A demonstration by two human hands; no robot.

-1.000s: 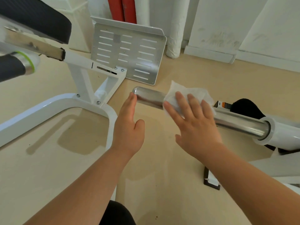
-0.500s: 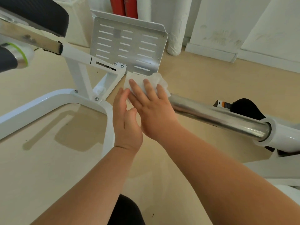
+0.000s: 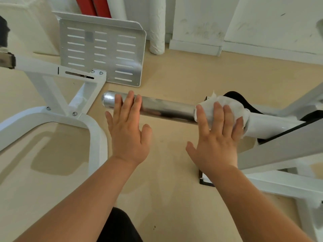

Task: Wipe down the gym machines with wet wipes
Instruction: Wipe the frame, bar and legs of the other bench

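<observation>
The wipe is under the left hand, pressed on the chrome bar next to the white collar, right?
Not quite: the head view shows the wipe under the right hand, pressed on the chrome bar next to the white collar. The left hand is bare.

Wet wipe [image 3: 225,105] partly covered by right hand [image 3: 216,137], white machine arm [image 3: 272,124] cut off at right edge
</observation>
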